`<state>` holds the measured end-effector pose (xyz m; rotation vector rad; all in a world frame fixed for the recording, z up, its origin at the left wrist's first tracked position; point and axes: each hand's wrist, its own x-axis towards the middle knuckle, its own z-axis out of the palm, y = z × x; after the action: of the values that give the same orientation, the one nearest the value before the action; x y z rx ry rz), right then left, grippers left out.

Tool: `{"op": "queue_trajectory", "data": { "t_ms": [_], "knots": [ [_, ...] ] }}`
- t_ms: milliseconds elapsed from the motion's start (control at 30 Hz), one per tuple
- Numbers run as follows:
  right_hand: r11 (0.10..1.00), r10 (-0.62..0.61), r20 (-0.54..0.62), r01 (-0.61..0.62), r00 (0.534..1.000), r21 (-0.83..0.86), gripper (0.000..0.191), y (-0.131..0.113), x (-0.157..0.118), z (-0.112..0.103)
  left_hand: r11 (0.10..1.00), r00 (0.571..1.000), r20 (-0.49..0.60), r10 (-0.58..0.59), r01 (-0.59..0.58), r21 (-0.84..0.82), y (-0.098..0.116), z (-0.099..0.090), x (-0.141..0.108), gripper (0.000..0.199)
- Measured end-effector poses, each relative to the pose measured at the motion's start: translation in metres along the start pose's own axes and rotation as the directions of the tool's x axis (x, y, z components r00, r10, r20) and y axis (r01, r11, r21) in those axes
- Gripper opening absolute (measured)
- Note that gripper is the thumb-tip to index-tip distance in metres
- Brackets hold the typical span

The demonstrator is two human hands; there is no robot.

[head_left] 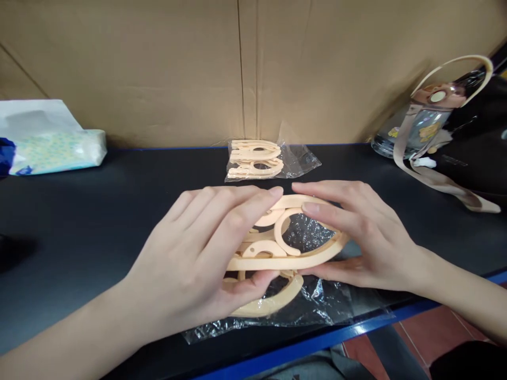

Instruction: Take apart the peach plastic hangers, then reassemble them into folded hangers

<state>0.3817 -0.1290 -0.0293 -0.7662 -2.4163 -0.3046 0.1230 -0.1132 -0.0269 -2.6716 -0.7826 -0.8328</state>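
Note:
A beige plastic folding hanger (317, 258), folded into a loop with a curved hook part inside, is held between my two hands. My left hand (198, 248) grips its left end, fingers over the far side and thumb under the near edge. Around the rounded right end, my right hand (364, 237) is closed, with its fingers on top and thumb below. Beneath lies another beige hanger (273, 305), partly hidden by my left hand and the held one. Under both spreads a crinkled clear plastic bag (320, 301).
Farther back on the black table (99, 221), a clear bag (297, 161) holds several folded beige hangers (255, 158). A tissue pack (59, 148) lies at left. At right stand a strapped water bottle (423, 126) and a black bag (479, 142). Cardboard (178, 74) walls the back; a blue edge (261, 364) runs in front.

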Motion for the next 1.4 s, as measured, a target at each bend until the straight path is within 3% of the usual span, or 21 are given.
{"op": "queue_trajectory", "data": {
  "t_ms": [100, 233, 400, 600, 733, 833, 933, 1100, 1200, 1400],
  "knots": [
    [1.000, -0.024, 0.006, 0.024, 1.000, -0.018, 0.050, 0.000, -0.001, -0.001, 0.999, 0.998, -0.037, 0.042, -0.043, -0.016, 0.002, 0.001, 0.000, 0.068],
    [0.995, -0.076, 0.009, 0.076, 0.997, -0.068, 0.057, -0.002, -0.001, -0.002, 0.995, 0.994, -0.057, 0.096, -0.097, 0.002, 0.001, 0.003, 0.001, 0.062],
    [0.997, -0.064, 0.023, 0.065, 0.998, -0.038, 0.059, -0.007, -0.001, -0.001, 0.996, 0.994, -0.067, 0.085, -0.087, -0.027, 0.002, 0.006, -0.001, 0.065],
    [0.977, 0.167, 0.096, -0.178, 0.981, 0.116, 0.072, 0.006, -0.003, -0.009, 0.981, 0.991, 0.101, -0.089, 0.105, -0.163, -0.010, 0.010, -0.003, 0.082],
    [0.910, 0.393, 0.113, -0.404, 0.913, 0.094, 0.080, 0.034, -0.014, -0.034, 0.951, 0.963, 0.189, -0.193, 0.231, -0.205, -0.026, 0.010, -0.006, 0.065],
    [0.866, 0.483, 0.211, -0.500, 0.850, 0.030, 0.083, 0.058, -0.030, -0.054, 0.929, 0.937, 0.256, -0.239, 0.297, -0.221, -0.034, 0.013, -0.009, 0.058],
    [0.892, 0.426, 0.373, -0.451, 0.824, -0.023, 0.084, 0.073, -0.044, -0.066, 0.911, 0.917, 0.291, -0.272, 0.343, -0.230, -0.036, 0.018, -0.011, 0.056],
    [0.960, 0.169, 0.486, -0.254, 0.857, 0.115, 0.085, 0.064, -0.042, -0.063, 0.910, 0.911, 0.323, -0.258, 0.341, -0.235, -0.036, 0.026, -0.014, 0.054],
    [0.941, 0.139, 0.522, -0.277, 0.841, 0.196, 0.091, 0.051, -0.031, -0.054, 0.911, 0.896, 0.378, -0.231, 0.336, -0.238, -0.038, 0.027, -0.015, 0.055],
    [0.880, 0.224, 0.533, -0.404, 0.816, 0.249, 0.090, 0.034, -0.019, -0.039, 0.909, 0.882, 0.426, -0.200, 0.330, -0.255, -0.041, 0.028, -0.015, 0.054]
  ]
}}
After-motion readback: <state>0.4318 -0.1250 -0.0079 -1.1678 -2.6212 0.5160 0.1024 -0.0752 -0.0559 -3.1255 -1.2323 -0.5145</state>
